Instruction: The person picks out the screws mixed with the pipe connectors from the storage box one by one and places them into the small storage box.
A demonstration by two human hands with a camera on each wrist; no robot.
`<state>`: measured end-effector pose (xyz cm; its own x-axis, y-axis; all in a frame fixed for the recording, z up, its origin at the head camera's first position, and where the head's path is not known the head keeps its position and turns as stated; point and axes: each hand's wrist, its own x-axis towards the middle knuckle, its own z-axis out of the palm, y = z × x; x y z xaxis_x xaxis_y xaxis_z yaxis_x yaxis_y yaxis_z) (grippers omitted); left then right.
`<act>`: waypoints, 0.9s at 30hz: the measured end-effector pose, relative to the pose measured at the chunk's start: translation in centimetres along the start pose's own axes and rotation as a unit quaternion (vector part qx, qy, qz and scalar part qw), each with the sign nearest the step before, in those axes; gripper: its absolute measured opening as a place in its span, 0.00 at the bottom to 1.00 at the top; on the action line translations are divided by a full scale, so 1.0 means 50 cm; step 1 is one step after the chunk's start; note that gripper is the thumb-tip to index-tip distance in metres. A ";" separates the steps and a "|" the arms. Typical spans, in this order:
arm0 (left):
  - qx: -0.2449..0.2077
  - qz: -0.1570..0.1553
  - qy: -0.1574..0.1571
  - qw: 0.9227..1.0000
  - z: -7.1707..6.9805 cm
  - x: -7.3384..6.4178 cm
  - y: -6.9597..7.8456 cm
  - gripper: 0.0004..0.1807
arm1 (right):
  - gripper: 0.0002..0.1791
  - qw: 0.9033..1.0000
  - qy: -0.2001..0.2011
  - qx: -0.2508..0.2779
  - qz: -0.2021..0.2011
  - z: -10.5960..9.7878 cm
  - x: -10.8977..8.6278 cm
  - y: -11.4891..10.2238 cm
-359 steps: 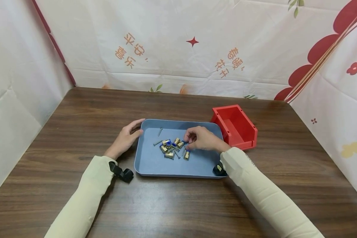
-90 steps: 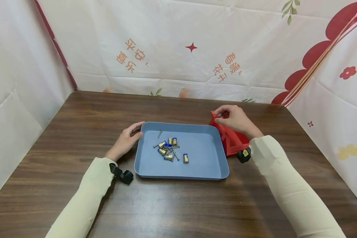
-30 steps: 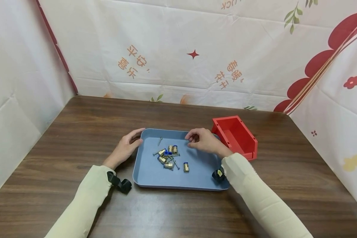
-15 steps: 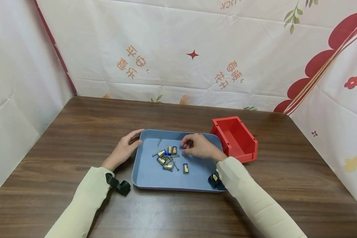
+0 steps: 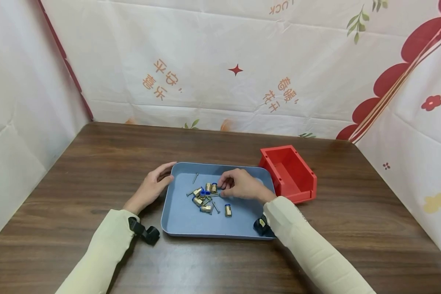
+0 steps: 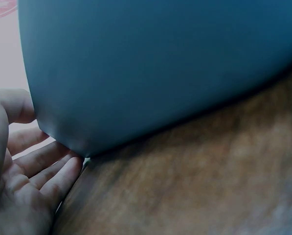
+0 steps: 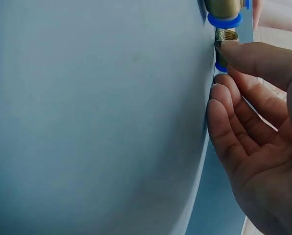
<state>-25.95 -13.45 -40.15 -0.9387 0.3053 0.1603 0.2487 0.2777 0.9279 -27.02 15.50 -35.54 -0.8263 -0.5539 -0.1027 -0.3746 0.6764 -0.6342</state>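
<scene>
In the head view, my left hand (image 5: 149, 190) rests at the left side of a blue tray (image 5: 183, 222), thumb at the rim and fingers along the outer wall. My right hand (image 5: 242, 184) reaches into the tray with bent fingers, a gap showing between index finger and thumb. Its tips are right at a small pile of screws (image 5: 214, 194) and brass fittings with blue collars (image 5: 206, 208). The right wrist view has the thumb overlapping a brass fitting (image 7: 229, 35). One fitting (image 5: 228, 210) lies apart, nearer me, and a lone screw (image 5: 195, 178) lies toward the back left.
A red bin (image 5: 288, 175) stands against the tray's back right corner. Both stand on a brown wooden table (image 5: 132, 143), which is bounded by white printed cloth (image 5: 206, 49) at the back and sides.
My right hand went over the red bin, then came back to the tray and moved left to the pile. Loose pieces formerly under it are gone from there. My left hand stays at the rim.
</scene>
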 end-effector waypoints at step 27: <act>0.001 0.002 0.003 1.000 0.000 -0.001 0.001 0.25 | 0.05 1.000 -0.008 0.020 -0.005 0.014 0.006 -0.004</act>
<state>-25.91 -13.42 -40.13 -0.9388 0.3014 0.1668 0.2539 0.2783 0.9263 -26.91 14.85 -35.99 -0.8156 -0.5685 -0.1075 -0.3657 0.6505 -0.6657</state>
